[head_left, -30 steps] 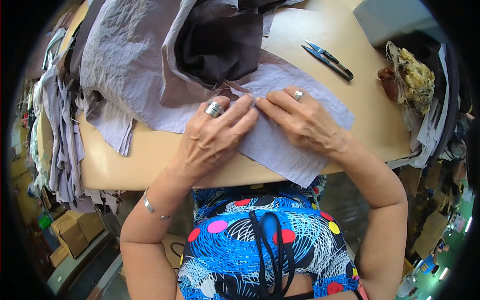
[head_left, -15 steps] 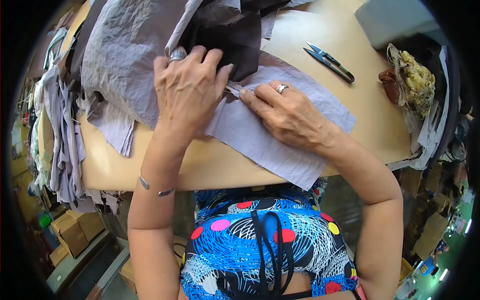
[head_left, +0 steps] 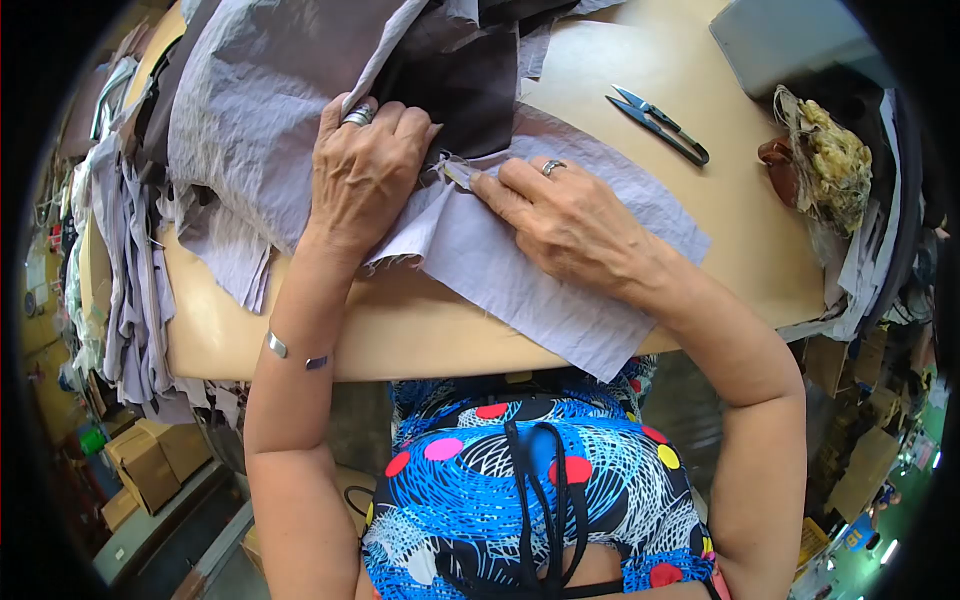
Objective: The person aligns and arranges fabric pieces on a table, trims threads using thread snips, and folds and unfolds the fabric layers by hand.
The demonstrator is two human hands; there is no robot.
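Crinkled grey-lilac fabric with a dark brown inner side lies bunched over the table's upper left. My left hand has its fingers curled over the folded fabric edge, a wide ring on one finger. To its right, my right hand pinches a frayed seam edge, thumb and index together, where a pale lilac panel meets the darker cloth. That panel spreads beneath my right hand and overhangs the table's front edge. Thread snips lie beyond my right hand, touched by neither hand.
The wooden table curves along the front. At right sit a yellowish thread bundle, a brown object and a grey box. Fabric strips hang at the left edge, above cardboard boxes.
My left hand has moved up and left from beside my right hand onto the folded edge. The cloth near the seam has shifted, and my right hand has moved slightly left.
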